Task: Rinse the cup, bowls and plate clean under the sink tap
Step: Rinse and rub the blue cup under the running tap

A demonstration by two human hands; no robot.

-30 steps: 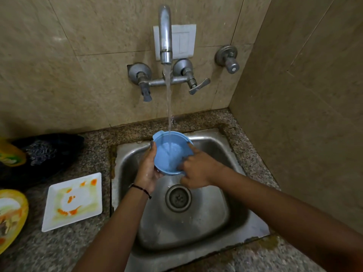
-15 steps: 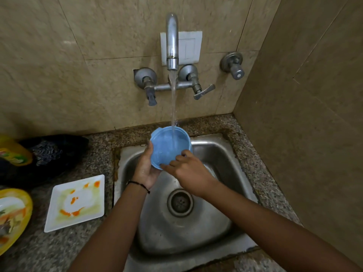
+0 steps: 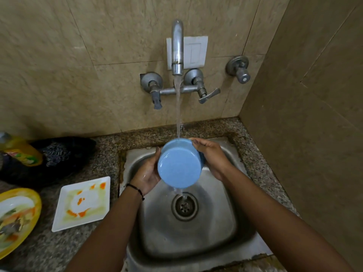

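A blue cup is tipped over above the steel sink, its flat base facing me. Water from the tap strikes its far side and runs off the lower edge toward the drain. My left hand cups the cup's left side from below. My right hand grips its right side, fingers curled over the far rim. A soiled white square plate lies on the counter left of the sink. A dirty yellow bowl sits at the left edge.
The granite counter rings the sink, with tiled walls behind and to the right. A yellow bottle and a dark scrubber cloth lie at the back left. A separate valve sticks out of the wall right of the tap.
The cup has been turned over: its open mouth faced me before, now its base does. My right hand moved from inside the cup to its outer right side.
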